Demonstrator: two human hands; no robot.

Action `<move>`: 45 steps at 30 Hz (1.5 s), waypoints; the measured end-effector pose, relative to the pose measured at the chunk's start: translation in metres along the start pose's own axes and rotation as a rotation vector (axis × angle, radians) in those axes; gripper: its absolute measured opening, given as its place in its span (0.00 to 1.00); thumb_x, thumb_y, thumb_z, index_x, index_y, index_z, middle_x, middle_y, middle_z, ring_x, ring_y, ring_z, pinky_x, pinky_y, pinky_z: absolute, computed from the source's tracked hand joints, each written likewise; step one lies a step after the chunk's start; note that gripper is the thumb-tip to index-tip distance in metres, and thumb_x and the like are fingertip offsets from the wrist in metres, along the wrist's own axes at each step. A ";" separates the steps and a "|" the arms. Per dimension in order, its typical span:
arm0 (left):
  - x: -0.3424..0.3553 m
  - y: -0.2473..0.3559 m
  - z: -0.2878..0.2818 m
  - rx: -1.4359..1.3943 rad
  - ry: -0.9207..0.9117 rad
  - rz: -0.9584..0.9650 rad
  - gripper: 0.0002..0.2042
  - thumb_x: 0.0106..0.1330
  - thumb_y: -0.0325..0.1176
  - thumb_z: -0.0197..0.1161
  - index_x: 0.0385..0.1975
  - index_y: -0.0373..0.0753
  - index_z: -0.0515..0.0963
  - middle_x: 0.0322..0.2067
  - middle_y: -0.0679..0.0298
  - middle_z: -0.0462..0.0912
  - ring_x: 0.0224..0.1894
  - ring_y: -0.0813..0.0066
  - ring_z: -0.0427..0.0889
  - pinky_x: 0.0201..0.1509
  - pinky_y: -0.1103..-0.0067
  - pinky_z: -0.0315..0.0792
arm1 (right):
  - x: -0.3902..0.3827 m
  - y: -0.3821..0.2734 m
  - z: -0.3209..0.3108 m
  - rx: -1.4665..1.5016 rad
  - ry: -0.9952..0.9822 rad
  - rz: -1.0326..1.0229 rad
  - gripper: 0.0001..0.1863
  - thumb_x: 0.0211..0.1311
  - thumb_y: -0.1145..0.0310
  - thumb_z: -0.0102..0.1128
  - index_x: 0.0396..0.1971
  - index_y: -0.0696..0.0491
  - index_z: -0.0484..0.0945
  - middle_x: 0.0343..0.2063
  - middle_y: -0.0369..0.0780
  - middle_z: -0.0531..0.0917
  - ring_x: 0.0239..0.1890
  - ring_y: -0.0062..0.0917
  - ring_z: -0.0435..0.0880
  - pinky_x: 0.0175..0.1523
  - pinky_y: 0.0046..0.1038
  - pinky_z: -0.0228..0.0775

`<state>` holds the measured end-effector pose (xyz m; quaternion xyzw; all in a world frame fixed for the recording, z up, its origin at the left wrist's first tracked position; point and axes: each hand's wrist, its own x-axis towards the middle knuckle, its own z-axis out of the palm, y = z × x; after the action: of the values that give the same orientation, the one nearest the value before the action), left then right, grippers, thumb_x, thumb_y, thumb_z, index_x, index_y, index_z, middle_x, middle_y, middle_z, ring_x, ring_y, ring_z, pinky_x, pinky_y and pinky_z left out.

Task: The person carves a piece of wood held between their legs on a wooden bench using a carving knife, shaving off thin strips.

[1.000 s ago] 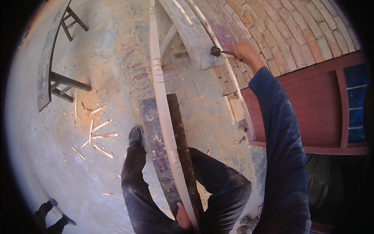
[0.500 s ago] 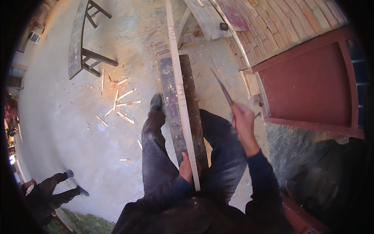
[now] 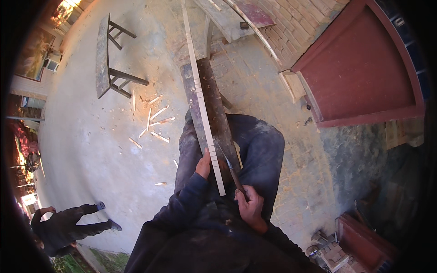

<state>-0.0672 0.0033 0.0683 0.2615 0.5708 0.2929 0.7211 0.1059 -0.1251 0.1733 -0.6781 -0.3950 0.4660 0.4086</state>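
Note:
A long, pale wooden strip [image 3: 203, 105] with dark cross marks lies lengthwise along a worn dark bench [image 3: 217, 109]. Its near end sticks out past the bench toward my body. My left hand [image 3: 203, 167] holds the strip's left side near that end, with some fingers hidden by the strip. In my right hand [image 3: 250, 205] is a slim metal-bladed hand tool [image 3: 234, 176], its brown handle wrapped by my fingers. The blade points up and left, close to the strip's right edge; I cannot tell whether it touches.
Several wood offcuts [image 3: 157, 116] and chips lie on the floor left of the bench. A second bench [image 3: 104, 57] lies on its side farther left. At lower left stands another person [image 3: 68, 227]. A red panel [image 3: 359, 68] and brickwork [image 3: 300, 22] are on the right.
My right hand has swung down and left, bringing the tool from out on the right to beside the strip. My left hand is still on the strip, and the view has shifted.

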 end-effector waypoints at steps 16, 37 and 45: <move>-0.022 0.001 0.096 -0.480 0.065 0.021 0.36 0.79 0.70 0.34 0.20 0.44 0.67 0.13 0.64 0.63 0.11 0.68 0.62 0.15 0.72 0.60 | -0.023 0.021 -0.034 -0.158 0.124 -0.112 0.20 0.73 0.73 0.61 0.62 0.59 0.79 0.27 0.44 0.87 0.27 0.27 0.88 0.35 0.30 0.78; -0.001 -0.032 0.101 -0.623 0.167 -0.082 0.33 0.80 0.67 0.38 0.27 0.45 0.73 0.18 0.66 0.72 0.18 0.71 0.69 0.23 0.73 0.65 | -0.016 0.024 -0.027 -0.205 0.120 -0.180 0.21 0.65 0.79 0.67 0.58 0.62 0.83 0.48 0.53 0.89 0.49 0.42 0.92 0.51 0.32 0.83; -0.005 -0.018 0.105 -0.525 0.146 -0.119 0.36 0.76 0.73 0.35 0.16 0.46 0.63 0.12 0.67 0.60 0.14 0.69 0.59 0.17 0.73 0.54 | -0.017 0.027 -0.029 -0.262 0.088 -0.221 0.21 0.63 0.80 0.68 0.57 0.62 0.84 0.42 0.51 0.90 0.40 0.40 0.93 0.44 0.31 0.83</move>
<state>0.0363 -0.0173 0.0814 0.0098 0.5403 0.4059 0.7371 0.1339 -0.1554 0.1604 -0.6976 -0.5063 0.3329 0.3824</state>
